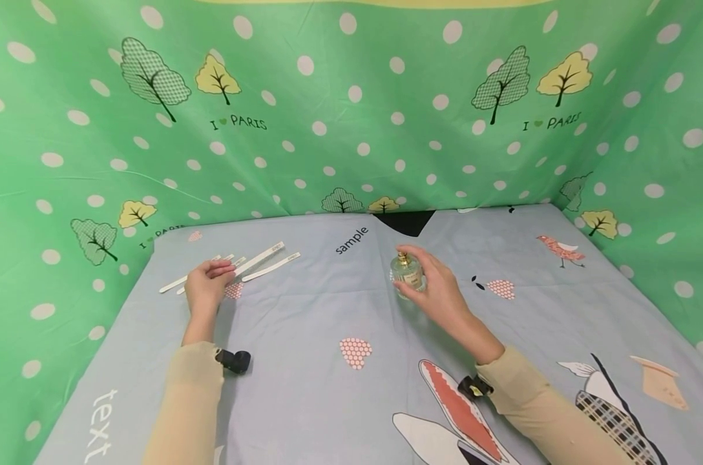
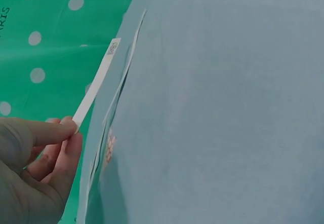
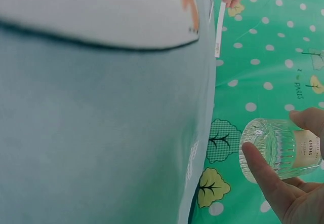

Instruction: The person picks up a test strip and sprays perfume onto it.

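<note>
My left hand [image 1: 210, 287] pinches a white paper test strip [image 2: 97, 84] between thumb and fingers, its printed end pointing away. Beneath and beside that hand, several similar paper strips [image 1: 270, 267] lie on the cloth. My right hand [image 1: 439, 287] grips a clear ribbed glass perfume bottle [image 1: 408, 274] with a gold neck and a pale label. In the right wrist view the bottle [image 3: 278, 148] is tilted sideways in frame, with the thumb and fingers around its glass. Its base is toward the camera's left, and its top is out of that view.
A grey-blue printed cloth [image 1: 305, 387] covers the table. Green polka-dot fabric [image 1: 351, 142] hangs behind and at both sides. Small black cameras [image 1: 235, 361] are strapped to both wrists.
</note>
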`<state>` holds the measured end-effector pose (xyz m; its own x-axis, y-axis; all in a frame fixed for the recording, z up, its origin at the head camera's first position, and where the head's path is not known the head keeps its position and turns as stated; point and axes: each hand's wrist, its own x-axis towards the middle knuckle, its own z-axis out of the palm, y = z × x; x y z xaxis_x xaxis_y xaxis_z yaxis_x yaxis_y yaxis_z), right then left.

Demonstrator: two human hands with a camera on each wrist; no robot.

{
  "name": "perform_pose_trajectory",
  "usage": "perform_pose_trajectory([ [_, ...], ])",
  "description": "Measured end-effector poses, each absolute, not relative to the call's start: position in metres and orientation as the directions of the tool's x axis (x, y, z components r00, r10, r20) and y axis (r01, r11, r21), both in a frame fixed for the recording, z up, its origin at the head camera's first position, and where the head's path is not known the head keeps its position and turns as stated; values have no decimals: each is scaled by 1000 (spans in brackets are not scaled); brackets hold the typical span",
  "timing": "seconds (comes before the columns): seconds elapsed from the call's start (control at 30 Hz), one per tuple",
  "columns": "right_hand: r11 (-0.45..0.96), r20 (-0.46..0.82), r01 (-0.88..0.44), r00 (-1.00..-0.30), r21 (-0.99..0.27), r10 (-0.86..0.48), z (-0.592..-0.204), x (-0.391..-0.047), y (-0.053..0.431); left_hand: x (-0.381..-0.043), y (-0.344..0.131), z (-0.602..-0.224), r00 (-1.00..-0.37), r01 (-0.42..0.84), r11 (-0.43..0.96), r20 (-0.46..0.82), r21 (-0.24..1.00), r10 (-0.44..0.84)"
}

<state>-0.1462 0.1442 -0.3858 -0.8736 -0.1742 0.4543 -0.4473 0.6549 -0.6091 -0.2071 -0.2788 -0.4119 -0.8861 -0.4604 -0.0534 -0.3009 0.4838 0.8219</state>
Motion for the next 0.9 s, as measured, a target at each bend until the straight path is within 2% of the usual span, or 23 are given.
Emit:
perform_pose_trajectory([
  [0.6,660,435,-437,-882,-611,-181,-386,-147,144,-206,-268,-388,-912,-216,367,-53,905,-406],
  [0.9,655,439,-442,-880,-613,-183,-385,-147,144,-204,-256,-381,-927,-159,383,-4,910,-374],
])
